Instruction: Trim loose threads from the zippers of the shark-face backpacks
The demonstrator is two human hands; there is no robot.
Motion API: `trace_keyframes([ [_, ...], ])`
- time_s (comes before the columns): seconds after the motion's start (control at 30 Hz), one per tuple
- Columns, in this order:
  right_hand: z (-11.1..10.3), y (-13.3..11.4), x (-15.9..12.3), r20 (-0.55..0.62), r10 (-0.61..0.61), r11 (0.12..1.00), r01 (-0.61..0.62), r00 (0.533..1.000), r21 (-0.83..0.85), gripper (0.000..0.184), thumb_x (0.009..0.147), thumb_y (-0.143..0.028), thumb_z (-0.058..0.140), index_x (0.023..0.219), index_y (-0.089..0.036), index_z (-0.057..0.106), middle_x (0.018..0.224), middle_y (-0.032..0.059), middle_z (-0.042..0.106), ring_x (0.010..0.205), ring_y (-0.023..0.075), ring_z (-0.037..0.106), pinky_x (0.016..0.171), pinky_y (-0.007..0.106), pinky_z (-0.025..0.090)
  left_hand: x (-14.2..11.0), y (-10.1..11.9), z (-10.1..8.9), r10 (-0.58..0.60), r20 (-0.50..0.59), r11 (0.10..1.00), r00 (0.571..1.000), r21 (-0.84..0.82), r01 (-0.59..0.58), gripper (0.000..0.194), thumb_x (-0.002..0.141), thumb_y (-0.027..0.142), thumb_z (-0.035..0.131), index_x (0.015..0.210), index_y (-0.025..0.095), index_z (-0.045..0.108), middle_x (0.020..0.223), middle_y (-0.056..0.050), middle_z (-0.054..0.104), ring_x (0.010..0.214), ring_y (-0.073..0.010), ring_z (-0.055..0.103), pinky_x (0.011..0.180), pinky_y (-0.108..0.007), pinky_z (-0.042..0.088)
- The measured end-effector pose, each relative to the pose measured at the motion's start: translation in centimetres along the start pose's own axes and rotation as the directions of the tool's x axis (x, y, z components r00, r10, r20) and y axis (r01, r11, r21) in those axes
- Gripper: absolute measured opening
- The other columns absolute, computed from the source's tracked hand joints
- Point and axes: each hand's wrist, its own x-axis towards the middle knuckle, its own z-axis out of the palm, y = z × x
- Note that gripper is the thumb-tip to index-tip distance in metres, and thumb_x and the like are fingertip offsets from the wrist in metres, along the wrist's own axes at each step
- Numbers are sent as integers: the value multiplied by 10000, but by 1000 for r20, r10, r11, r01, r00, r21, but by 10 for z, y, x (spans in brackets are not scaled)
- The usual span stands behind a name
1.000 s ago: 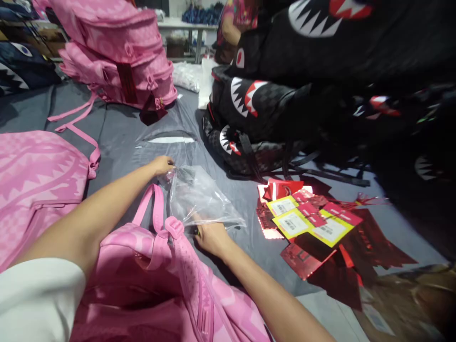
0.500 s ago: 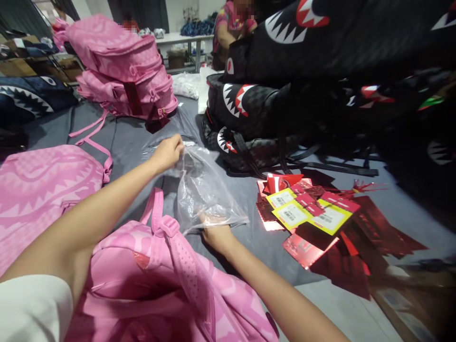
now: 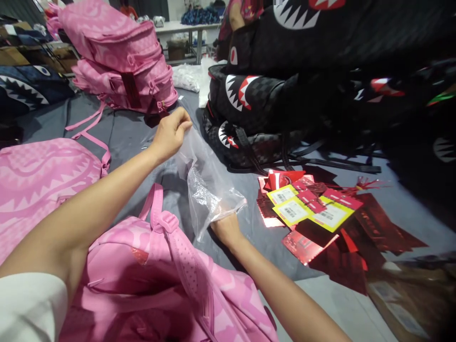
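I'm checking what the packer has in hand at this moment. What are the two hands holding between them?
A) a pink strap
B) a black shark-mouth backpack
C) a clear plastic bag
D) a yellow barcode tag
C: the left hand pinches the top of the clear plastic bag while the right hand grips its lower end, above the pink backpack; the yellow tags lie untouched on the table.

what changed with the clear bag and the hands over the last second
The left hand has lifted its pinched edge of the clear plastic bag up off the grey table, pulling the bag from lying flat to hanging stretched. The right hand has kept its grip on the lower edge, fingers now inside the opening. The pink backpack, the tags and the black backpacks stayed put.
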Motion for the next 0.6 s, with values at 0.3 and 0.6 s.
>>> trace_keyframes([
  [0.3,6,0,-3,36,-22,997,25,999,-80,575,854,-78,479,1426,-90,541,1206,206,680,1023,312,653,883,412,516,-2,-46,11,-196,82,979,977,-41,200,167,918,194,462,978,166,616,981,-66,685,968,-181,649,925,-328,501],
  [0.6,7,-7,7,161,-174,979,188,971,-76,593,943,-109,402,1533,-162,392,1236,170,650,993,268,652,775,318,510,-6,-40,33,-526,413,791,744,560,248,799,811,708,593,1401,172,540,1439,-199,550,1367,-452,453,1127,-582,322],
])
